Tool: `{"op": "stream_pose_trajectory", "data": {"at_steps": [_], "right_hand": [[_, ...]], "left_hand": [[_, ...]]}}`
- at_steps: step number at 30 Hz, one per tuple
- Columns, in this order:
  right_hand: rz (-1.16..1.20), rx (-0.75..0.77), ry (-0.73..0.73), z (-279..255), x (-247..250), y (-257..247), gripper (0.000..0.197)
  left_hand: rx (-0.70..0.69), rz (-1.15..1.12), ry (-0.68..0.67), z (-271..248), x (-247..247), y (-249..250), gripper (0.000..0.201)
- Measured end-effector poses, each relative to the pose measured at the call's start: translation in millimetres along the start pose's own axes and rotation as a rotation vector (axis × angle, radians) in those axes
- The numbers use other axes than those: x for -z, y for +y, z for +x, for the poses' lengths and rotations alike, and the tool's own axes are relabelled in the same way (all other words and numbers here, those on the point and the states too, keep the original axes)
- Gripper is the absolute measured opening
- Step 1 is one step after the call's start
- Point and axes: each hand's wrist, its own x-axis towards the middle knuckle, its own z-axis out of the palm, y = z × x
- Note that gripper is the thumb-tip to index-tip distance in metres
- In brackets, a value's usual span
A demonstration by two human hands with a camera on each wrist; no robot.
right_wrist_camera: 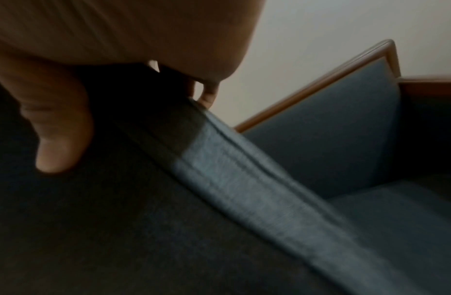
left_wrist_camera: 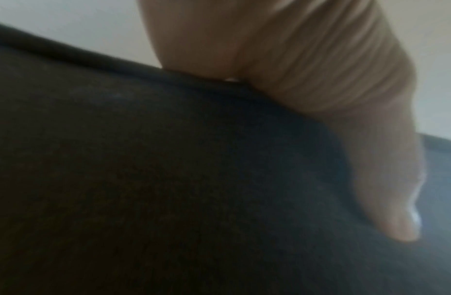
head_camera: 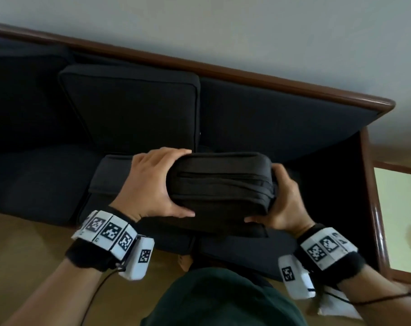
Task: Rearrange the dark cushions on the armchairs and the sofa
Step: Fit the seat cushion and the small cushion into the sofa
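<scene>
Pale wall [head_camera: 223, 24] behind a dark sofa [head_camera: 282, 118] with a brown wood frame [head_camera: 294, 87] along the back and right arm; tan floor [head_camera: 35, 231] at the front. One cushion [head_camera: 134, 107] leans upright against the sofa back, left of centre. Another cushion [head_camera: 221, 184] is held edge-on above the seat's front edge, zip seam facing up. Left hand [head_camera: 150, 184] grips its left end, fingers [head_camera: 174, 152] curled over the top edge, thumb underneath. Right hand [head_camera: 282, 201] grips the right end, thumb under the lower corner, fingers wrapped round the far side, mostly hidden. More dark upholstery lies flat beneath the held cushion, edges hard to separate. Both wrists carry black bands with white marker blocks. Left wrist view: thumb [left_wrist_camera: 385, 179] pressed on dark fabric, blurred. Right wrist view: thumb [right_wrist_camera: 60, 135] on the cushion face, piped edge running diagonally, sofa corner beyond.
</scene>
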Motion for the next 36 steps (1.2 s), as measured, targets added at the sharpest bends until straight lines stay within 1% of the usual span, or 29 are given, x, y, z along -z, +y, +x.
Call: {"op": "stream_pose_trajectory", "data": {"at_steps": [2, 4, 7, 8, 9, 11, 12, 13, 14, 16, 18, 22, 24, 25, 27, 28, 29, 31, 33, 34, 36], "right_hand": [[0.013, -0.074, -0.048, -4.0, -4.7, 19.6, 0.099], [0.080, -0.146, -0.094, -1.2, 2.1, 31.3, 0.101], [0.142, -0.215, -0.122, 4.6, 36.0, 37.6, 0.108], [0.090, -0.211, -0.125, 8.4, 49.6, 35.9, 0.108], [-0.025, -0.198, -0.146, 14.1, 60.9, 33.6, 0.106], [-0.431, -0.213, -0.258, 24.9, 68.0, 24.7, 0.101], [-0.585, -0.236, -0.331, 25.5, 64.6, 24.0, 0.098], [-0.656, -0.258, -0.368, 22.3, 59.1, 26.3, 0.096], [-0.693, -0.271, -0.357, 15.9, 53.8, 31.1, 0.095], [-0.721, -0.224, -0.241, -2.3, 54.5, 47.6, 0.094], [-0.686, -0.149, -0.155, -16.7, 65.2, 64.1, 0.097], [-0.642, -0.129, -0.140, -26.6, 81.6, 75.1, 0.100], [-0.619, -0.136, -0.144, -30.9, 91.1, 80.9, 0.101], [-0.609, -0.149, -0.140, -33.4, 98.8, 84.8, 0.102], [-0.580, -0.203, -0.130, -38.6, 116.1, 94.6, 0.104], [-0.569, -0.249, -0.134, -42.1, 123.7, 98.9, 0.105], [-0.560, -0.304, -0.137, -46.2, 130.9, 103.6, 0.105], [-0.554, -0.368, -0.117, -53.9, 144.1, 109.8, 0.102], [-0.561, -0.364, -0.110, -57.4, 153.3, 105.3, 0.098], [-0.548, -0.336, -0.128, -57.6, 154.5, 99.4, 0.100], [-0.521, -0.195, -0.154, -56.1, 151.2, 79.3, 0.107]], "left_hand": [[0.028, 0.063, -0.034, 4.7, -12.8, 4.2, 0.119], [0.039, 0.098, -0.027, 13.8, -21.4, 13.1, 0.119], [0.037, 0.158, -0.026, 35.0, -33.3, 39.9, 0.119], [0.027, 0.182, -0.035, 42.2, -40.0, 51.0, 0.119], [0.012, 0.204, -0.043, 49.4, -49.0, 63.2, 0.118], [-0.053, 0.215, -0.051, 63.4, -72.5, 93.4, 0.113], [-0.097, 0.207, -0.053, 69.3, -84.9, 110.6, 0.110], [-0.142, 0.203, -0.056, 74.3, -95.4, 126.9, 0.107], [-0.179, 0.205, -0.056, 78.1, -102.9, 140.2, 0.105], [-0.203, 0.217, -0.050, 81.9, -108.6, 151.1, 0.104], [-0.172, 0.253, -0.031, 77.4, -99.7, 141.3, 0.106], [-0.100, 0.350, -0.063, 52.5, -67.0, 109.0, 0.109], [-0.036, 0.259, -0.061, 43.2, -56.2, 96.9, 0.110], [-0.011, 0.141, -0.058, 40.7, -55.2, 92.1, 0.112], [0.043, -0.203, -0.109, 41.7, -58.7, 90.1, 0.119], [0.047, -0.325, -0.132, 45.0, -63.5, 94.4, 0.125], [0.031, -0.371, -0.129, 51.0, -70.1, 100.6, 0.129], [-0.020, -0.328, -0.097, 64.5, -83.2, 118.5, 0.135], [-0.082, -0.273, -0.098, 77.7, -91.2, 141.2, 0.137], [-0.112, -0.266, -0.117, 84.2, -95.6, 152.0, 0.138], [-0.173, -0.278, -0.176, 94.3, -107.7, 170.1, 0.137]]}}
